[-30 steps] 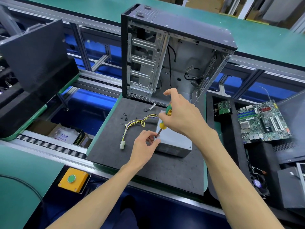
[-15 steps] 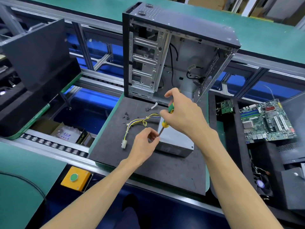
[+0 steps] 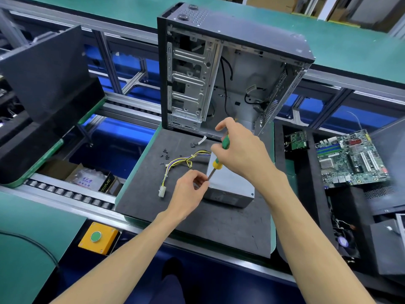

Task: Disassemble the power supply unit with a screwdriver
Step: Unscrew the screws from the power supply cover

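Right grip (image 3: 241,150) clenches the screwdriver (image 3: 217,161) over the power supply unit (image 3: 230,183); left grip (image 3: 189,190) pinches its shaft tip.

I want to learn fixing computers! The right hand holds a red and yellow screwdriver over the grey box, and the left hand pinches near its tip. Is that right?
Almost. The head view shows the screwdriver handle is green and yellow, not red and yellow. The rest holds: the right hand grips it over the grey box, and the left hand pinches near its tip.

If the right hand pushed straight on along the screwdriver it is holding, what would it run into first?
Probably the power supply unit: the right hand angles the screwdriver down-left at its near-left corner, beside the left hand's fingers. Depth is unclear.
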A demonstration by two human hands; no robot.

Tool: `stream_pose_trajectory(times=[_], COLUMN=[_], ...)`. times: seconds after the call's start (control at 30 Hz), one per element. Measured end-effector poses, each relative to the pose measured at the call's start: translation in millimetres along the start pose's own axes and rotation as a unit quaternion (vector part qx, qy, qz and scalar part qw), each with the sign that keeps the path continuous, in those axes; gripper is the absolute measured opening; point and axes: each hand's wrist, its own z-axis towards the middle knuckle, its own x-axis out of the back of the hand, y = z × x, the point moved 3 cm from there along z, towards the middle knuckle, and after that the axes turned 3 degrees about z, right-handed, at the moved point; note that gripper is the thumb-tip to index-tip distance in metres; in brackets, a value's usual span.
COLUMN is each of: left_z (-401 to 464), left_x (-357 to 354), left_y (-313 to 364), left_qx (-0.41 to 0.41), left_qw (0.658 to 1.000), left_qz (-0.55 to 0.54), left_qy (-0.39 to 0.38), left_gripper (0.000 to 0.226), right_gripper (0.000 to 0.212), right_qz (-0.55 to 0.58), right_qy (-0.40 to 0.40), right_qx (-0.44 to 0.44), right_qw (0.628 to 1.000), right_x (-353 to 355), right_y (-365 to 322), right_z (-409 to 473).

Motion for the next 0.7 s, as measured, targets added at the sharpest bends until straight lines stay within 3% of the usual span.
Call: stream_pose_trajectory(times=[0.2,0.4,0.7], left_z=[-0.2,-0.4,7.5], left_x=[0.8,0.2,1.8], left_y=[-0.6,1.5,4.0], left_qx=[-0.01,0.011,0.054], left_qw=[1.0,1.0,0.998], left_qz=[0.005,-0.008,0.016], left_qy=[-0.005,0.0,-0.017], left_gripper=[0.011,0.014,0.01], right_gripper=[0.03,0.042,0.019], right_qz=[0.015,0.153,0.275], right_qy=[0.024,0.015,0.051], right_qx=[-0.001,-0.005,0.018], right_qw=[1.0,0.988,0.96], right_x=[-0.2,-5.3,-10.0], right_y=[2.8,1.4,1.5], right_z=[-1.1,-4.2,-8.6])
